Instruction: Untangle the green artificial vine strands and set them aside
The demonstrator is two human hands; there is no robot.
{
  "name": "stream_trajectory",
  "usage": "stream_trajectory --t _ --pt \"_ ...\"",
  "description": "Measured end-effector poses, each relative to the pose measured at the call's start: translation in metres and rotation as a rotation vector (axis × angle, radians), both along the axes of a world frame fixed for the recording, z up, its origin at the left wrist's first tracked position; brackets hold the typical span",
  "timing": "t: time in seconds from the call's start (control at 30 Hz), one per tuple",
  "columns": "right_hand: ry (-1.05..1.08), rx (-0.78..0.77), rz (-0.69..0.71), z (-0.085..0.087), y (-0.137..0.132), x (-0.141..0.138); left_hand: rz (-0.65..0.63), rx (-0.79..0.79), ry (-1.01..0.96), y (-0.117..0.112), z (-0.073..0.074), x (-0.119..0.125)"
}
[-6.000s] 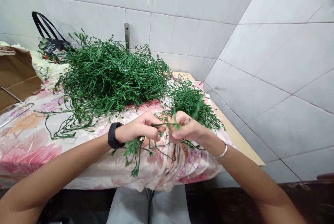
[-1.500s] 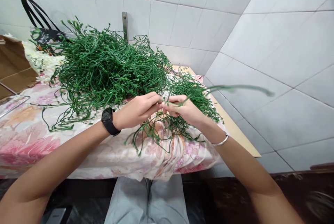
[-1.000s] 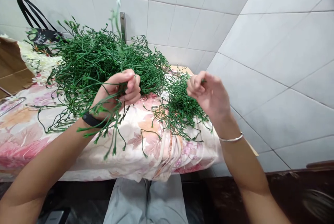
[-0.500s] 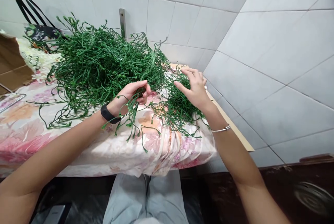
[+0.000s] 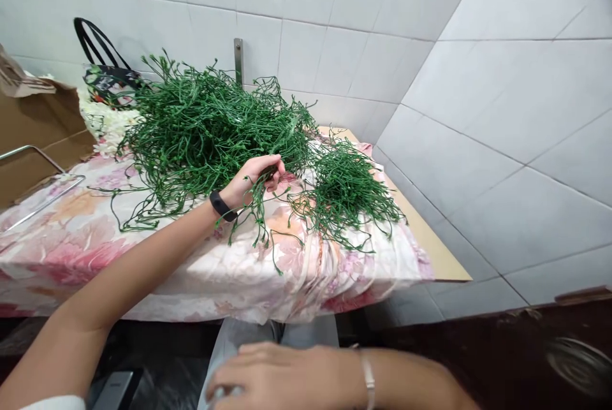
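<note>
My left hand (image 5: 253,175), with a black band on the wrist, is closed round a bunch of thin green artificial stems (image 5: 251,209) that trail over the flowered cloth (image 5: 71,238). Just beyond it lies the big heap of green stems (image 5: 201,126), and a smaller pile of stems (image 5: 347,190) sits to its right. My right hand (image 5: 282,375), with a silver bangle, is low at the bottom edge over my lap, blurred, its fingers lying flat and holding nothing that I can see.
A brown cardboard box (image 5: 36,129) and a metal rail (image 5: 41,171) stand at the left. White flowers (image 5: 108,129) and a black bag (image 5: 108,78) lie behind the heap. White tiled walls close in the back and right. The bare tabletop edge (image 5: 430,247) shows right.
My right hand has left the smaller pile and dropped down to my lap. My left hand stays on the cloth with its bunch of stems. The view shifted slightly.
</note>
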State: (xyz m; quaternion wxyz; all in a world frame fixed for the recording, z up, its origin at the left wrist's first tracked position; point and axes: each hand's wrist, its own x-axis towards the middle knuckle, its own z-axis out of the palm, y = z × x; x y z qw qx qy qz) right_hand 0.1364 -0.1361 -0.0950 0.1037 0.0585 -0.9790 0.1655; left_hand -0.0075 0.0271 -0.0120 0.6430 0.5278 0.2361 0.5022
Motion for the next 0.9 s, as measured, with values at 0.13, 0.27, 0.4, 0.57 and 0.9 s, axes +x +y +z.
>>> stream_trajectory --t 0.13,0.27,0.4,0.57,0.9 --pt "-0.348 -0.114 -0.281 -0.153 -0.031 -0.076 0.022 0.006 0.037 0.002 -0.005 0.003" --pt "-0.744 0.076 -0.25 -0.254 -0.038 -0.136 0.045 0.015 0.059 0.004 -0.009 0.004" --pt "-0.815 0.09 -0.23 -0.286 -0.041 -0.164 0.056 0.03 0.083 0.006 -0.011 0.004" --pt "-1.104 0.062 -0.12 -0.29 -0.042 -0.181 0.063 0.044 0.108 0.007 -0.012 0.004" --pt "-1.079 -0.118 -0.047 -0.277 -0.037 -0.177 0.099 0.163 0.349 0.002 -0.015 0.01"
